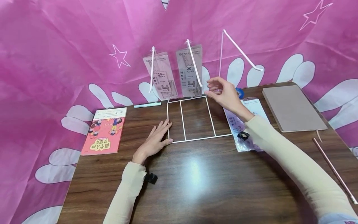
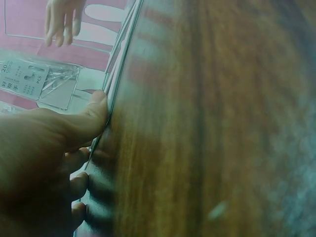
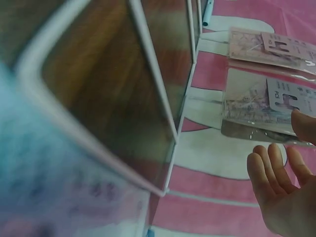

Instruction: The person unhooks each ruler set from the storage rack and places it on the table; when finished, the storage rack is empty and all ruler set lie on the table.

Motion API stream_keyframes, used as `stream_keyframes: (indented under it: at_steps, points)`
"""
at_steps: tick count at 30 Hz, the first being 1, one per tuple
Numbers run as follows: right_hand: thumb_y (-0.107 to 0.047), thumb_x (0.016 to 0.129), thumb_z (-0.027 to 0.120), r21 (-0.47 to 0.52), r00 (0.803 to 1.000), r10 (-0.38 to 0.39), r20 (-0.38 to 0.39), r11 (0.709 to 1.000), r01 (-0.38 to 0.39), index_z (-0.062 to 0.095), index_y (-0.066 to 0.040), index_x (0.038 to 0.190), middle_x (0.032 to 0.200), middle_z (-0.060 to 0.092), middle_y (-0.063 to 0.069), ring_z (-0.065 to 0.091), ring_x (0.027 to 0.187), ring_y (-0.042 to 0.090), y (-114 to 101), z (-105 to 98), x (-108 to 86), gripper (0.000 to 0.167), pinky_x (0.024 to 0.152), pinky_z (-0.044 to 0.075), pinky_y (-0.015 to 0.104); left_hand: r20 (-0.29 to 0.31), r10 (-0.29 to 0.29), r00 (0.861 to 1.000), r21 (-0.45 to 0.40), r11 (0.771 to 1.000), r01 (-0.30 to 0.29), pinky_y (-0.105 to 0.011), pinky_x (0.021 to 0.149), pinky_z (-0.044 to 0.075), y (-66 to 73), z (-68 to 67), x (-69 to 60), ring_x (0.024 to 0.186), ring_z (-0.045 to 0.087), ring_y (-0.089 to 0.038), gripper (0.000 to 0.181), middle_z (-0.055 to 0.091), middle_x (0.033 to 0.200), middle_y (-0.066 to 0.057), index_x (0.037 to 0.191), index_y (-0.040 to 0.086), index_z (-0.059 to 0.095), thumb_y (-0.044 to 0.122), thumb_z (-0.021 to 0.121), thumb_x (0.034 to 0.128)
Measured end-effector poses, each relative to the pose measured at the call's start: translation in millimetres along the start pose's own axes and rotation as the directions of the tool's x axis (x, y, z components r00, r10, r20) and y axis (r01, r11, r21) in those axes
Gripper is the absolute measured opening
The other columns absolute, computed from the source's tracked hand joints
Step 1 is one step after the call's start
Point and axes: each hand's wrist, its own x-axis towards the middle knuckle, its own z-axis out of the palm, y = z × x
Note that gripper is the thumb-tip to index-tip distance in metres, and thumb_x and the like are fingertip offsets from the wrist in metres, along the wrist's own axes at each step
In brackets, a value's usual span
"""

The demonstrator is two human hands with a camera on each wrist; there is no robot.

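A white wire display rack (image 1: 198, 138) stands on the table, with its base frame flat and three slanted prongs above. Clear packets of rulers hang from two prongs: a left packet (image 1: 161, 76) and a middle packet (image 1: 189, 71). The right prong (image 1: 242, 51) carries nothing. My left hand (image 1: 153, 140) rests on the table, fingers extended, with thumb and fingertips at the rack's near left corner. Beside the lower edge of the middle packet, my right hand (image 1: 227, 98) is raised with loosely bent fingers and holds nothing. Another ruler packet (image 1: 257, 107) lies partly hidden under the right forearm.
On the left lies a red and white book (image 1: 104, 132), with a light blue pen (image 1: 147, 105) behind the rack's left side. A blue round object (image 1: 239, 92) sits behind the right hand. At right are a beige notebook (image 1: 293, 107) and a thin pink rod (image 1: 332, 168).
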Motion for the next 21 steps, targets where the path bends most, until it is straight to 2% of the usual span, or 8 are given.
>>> stream_keyframes:
  at_steps: [3,7,10,13,21]
  points:
    - [-0.009,0.090,0.083,0.027,1.000,-0.004,-0.020,1.000,0.004,0.066,-0.001,0.130,0.117,0.073,0.021,0.072,0.103,0.029,-3,10,13.0,0.044,0.091,0.059,0.027,-0.001,0.007,1.000,0.003,1.000,-0.007,-0.058,0.128,-0.001,-1.0,0.2,0.3,0.162,0.003,-0.032,0.077,0.008,0.176,-0.009,0.166,0.006,0.025,0.033,0.063,0.1054]
    - [-0.011,0.090,0.084,0.032,0.999,0.003,-0.039,0.999,-0.002,0.066,-0.001,0.128,0.117,0.073,0.019,0.071,0.102,0.026,-6,19,25.8,0.043,0.093,0.060,0.033,-0.002,0.017,1.000,0.002,1.000,-0.017,-0.059,0.128,0.000,-1.9,0.3,0.7,0.161,0.003,-0.033,0.077,0.009,0.176,-0.010,0.166,0.005,0.025,0.033,0.064,0.1051]
    - [-0.014,0.090,0.084,0.036,0.999,0.014,-0.046,0.999,-0.013,0.065,-0.001,0.124,0.115,0.073,0.018,0.071,0.101,0.021,-9,23,31.3,0.041,0.092,0.060,0.031,-0.002,0.017,1.000,0.003,1.000,-0.017,-0.059,0.128,-0.001,-2.4,0.6,1.3,0.161,0.003,-0.033,0.077,0.009,0.176,-0.010,0.166,0.005,0.025,0.033,0.063,0.1051]
    - [-0.016,0.090,0.084,0.056,0.999,0.022,-0.044,0.998,-0.020,0.065,-0.001,0.122,0.114,0.074,0.018,0.073,0.102,0.022,-12,26,35.4,0.040,0.091,0.060,0.028,0.002,0.012,1.000,0.004,1.000,-0.012,-0.058,0.128,-0.001,-3.1,1.0,1.9,0.162,0.003,-0.032,0.077,0.008,0.176,-0.009,0.166,0.006,0.025,0.033,0.063,0.1056]
    - [-0.012,0.089,0.084,0.191,0.998,0.046,-0.031,0.981,-0.039,0.066,-0.003,0.119,0.113,0.076,0.017,0.076,0.103,0.021,-19,33,42.7,0.036,0.090,0.060,0.029,0.004,-0.003,1.000,0.003,1.000,0.003,-0.056,0.129,-0.002,-2.5,0.6,1.1,0.162,0.002,-0.031,0.076,0.008,0.176,-0.009,0.167,0.007,0.024,0.033,0.062,0.1058]
